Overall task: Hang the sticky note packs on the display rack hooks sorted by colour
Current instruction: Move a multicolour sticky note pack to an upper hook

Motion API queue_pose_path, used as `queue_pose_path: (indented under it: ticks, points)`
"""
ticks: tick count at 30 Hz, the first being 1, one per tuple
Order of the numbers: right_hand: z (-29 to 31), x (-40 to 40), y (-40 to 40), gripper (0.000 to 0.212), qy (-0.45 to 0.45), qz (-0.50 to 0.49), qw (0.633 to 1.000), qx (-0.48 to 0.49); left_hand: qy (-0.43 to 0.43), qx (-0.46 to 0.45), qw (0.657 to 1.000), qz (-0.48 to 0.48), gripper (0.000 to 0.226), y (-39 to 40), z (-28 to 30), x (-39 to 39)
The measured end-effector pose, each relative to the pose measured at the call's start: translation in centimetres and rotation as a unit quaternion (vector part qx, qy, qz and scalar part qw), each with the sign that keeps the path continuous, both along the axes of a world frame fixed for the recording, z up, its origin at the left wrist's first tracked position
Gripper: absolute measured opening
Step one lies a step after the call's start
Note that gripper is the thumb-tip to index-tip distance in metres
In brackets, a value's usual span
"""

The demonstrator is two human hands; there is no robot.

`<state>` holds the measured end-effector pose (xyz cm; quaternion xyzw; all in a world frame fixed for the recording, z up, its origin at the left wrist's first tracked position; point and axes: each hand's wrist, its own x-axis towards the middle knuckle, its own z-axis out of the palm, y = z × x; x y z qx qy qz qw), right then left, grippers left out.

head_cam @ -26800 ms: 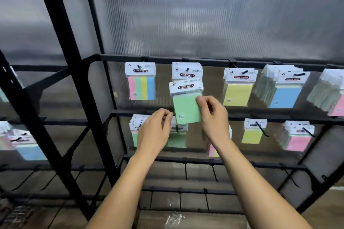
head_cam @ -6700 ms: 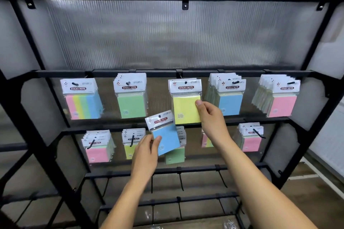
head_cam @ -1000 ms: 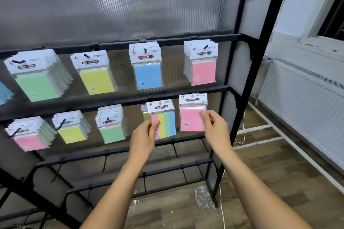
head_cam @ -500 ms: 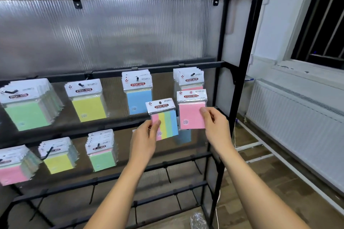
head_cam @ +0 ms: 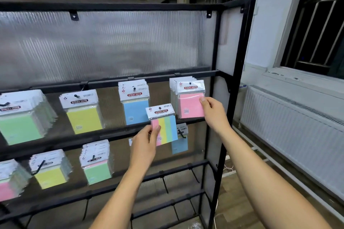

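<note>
A pink, yellow, green and blue striped pack [head_cam: 164, 128] in the left hand [head_cam: 144, 147]; a plain pink pack [head_cam: 190, 105] at the right hand [head_cam: 214, 113]; black rack [head_cam: 236, 80] behind.

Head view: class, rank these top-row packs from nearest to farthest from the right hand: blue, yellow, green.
1. Blue pack, just left of the right hand.
2. Yellow pack, further left, mid-row.
3. Green pack, at the far left edge.

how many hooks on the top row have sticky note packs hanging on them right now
4 in view: green packs far left, a yellow pack, blue packs, and pink packs far right, touched by the right hand. More hooks may lie beyond the left edge.
</note>
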<state>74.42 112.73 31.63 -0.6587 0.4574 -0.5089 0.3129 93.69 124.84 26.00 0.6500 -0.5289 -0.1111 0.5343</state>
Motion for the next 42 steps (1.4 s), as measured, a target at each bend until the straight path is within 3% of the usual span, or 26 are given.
queue_pose_path:
  ticks: [27,32,42]
  points:
    - [0.4,0.0,-0.7,0.051,-0.035,0.036,0.998,0.030,-0.011,0.011,1.000,0.016,0.023,0.1,-0.8,0.6]
    - [0.6,-0.2,-0.6,0.040,-0.053,0.044,0.997,0.035,-0.003,0.014,1.000,0.021,0.024,-0.1,-1.0,0.9]
    - [0.5,-0.2,-1.1,0.038,-0.038,0.048,0.997,0.037,-0.010,0.015,1.000,0.020,0.027,-0.1,-1.0,0.6]
